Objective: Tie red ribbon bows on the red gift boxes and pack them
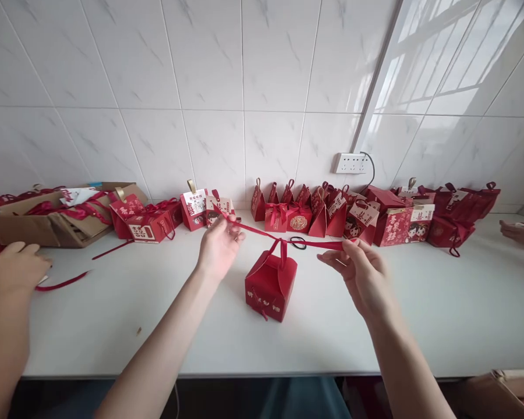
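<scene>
A red gift box (268,285) with pale lettering and a small twisted cord on its front stands on the white table in front of me. From its top rises a red ribbon (262,231), looped and crossed, its two ends drawn out sideways. My left hand (220,241) pinches one end, up and to the left of the box. On the other side my right hand (364,270) pinches the opposite end between thumb and fingers. Both ends look stretched nearly straight. Behind the ribbon lies a black ring-shaped loop (298,242).
Several finished-looking red boxes (299,218) line the tiled wall. A cardboard box (65,230) holding ribbons stands at left, beside another person's hand (13,267). A power strip (351,163) is on the wall. A brown cardboard edge (521,233) shows at far right.
</scene>
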### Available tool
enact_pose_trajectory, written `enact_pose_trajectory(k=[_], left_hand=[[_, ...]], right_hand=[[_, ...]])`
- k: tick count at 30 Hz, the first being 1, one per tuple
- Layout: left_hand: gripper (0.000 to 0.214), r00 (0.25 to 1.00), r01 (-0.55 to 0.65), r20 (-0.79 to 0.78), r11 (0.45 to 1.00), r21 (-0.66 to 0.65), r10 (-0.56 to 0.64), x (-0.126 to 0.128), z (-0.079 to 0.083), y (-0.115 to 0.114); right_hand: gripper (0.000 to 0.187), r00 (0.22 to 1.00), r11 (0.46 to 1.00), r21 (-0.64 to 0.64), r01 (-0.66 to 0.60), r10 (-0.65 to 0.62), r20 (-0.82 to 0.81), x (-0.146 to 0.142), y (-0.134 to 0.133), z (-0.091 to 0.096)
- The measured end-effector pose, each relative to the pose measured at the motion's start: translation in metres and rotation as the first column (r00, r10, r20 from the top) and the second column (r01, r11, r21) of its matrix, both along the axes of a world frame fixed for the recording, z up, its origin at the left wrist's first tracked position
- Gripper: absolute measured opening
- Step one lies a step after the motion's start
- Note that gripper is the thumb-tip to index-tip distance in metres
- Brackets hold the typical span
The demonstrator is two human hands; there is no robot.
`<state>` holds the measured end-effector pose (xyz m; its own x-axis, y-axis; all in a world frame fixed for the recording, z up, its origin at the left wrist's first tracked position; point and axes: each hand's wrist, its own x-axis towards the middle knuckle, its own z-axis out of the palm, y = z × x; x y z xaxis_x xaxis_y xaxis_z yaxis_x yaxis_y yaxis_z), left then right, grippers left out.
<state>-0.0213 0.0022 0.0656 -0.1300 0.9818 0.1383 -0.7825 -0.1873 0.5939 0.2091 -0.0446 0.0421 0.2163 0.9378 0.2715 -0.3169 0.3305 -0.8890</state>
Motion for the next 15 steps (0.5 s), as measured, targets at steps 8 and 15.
enact_pose_trajectory(k=[8, 15], left_hand=[[0.019, 0.951, -0.227, -0.265, 0.938, -0.260, 0.157, -0.042, -0.051, 0.010], [0.015, 0.736, -0.313, -0.668, 0.928, -0.200, 0.105, -0.058, -0.080, -0.004]], right_hand=[[0.034, 0.993, 0.984, -0.138, 0.114, -0.107, 0.055, 0.025, -0.031, -0.031], [0.038, 0.768, 0.938, -0.299, 0.176, 0.059, 0.637, 0.062, -0.045, -0.049]])
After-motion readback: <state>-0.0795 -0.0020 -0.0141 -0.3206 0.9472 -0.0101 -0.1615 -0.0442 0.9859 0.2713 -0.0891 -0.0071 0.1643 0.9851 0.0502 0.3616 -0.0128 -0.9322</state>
